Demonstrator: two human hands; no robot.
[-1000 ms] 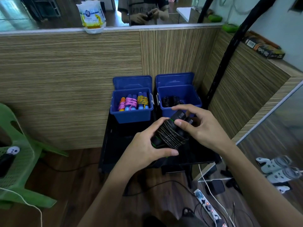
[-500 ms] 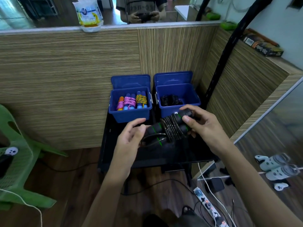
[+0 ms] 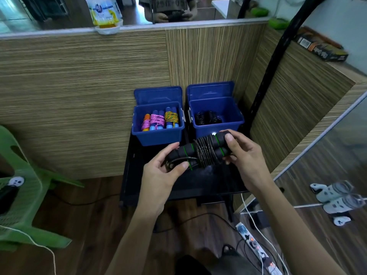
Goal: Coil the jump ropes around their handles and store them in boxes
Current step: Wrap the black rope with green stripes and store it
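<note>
- Over the black bench (image 3: 208, 183), in front of the two blue boxes, I've got the black jump rope (image 3: 204, 153) held in the air between both hands. Cord is wound round the paired foam handles mid-length; not in a box yet.
- Right box (image 3: 216, 118) is the likely target: it already holds a dark coiled rope, and it sits just behind the bundle. Left box (image 3: 157, 124) has three coloured ropes packed side by side. Risk: if I drop the bundle in tilted, it could ride up on the rope already in there or catch the rim.
- Right hand (image 3: 244, 155): fingers curled round the far end of the handles, thumb on top. This is the only firm hold. If it loosens, the two handles could splay and the whole wrap goes slack.
- Left hand (image 3: 160, 171): thumb and fingers pinching the near end, where a loose loop of cord (image 3: 174, 162) sticks out below the handles. That loop looks untucked. Biggest failure from here, by my read: letting go of it before it's secured, so the turns unwind from that end.
- Coil turns look tight but bunched toward the middle; sliding them along the foam while tucking could shed a turn off the end.
- Can't tell if the cord's tail is locked under any turn; it's hidden by my left fingers.
</note>
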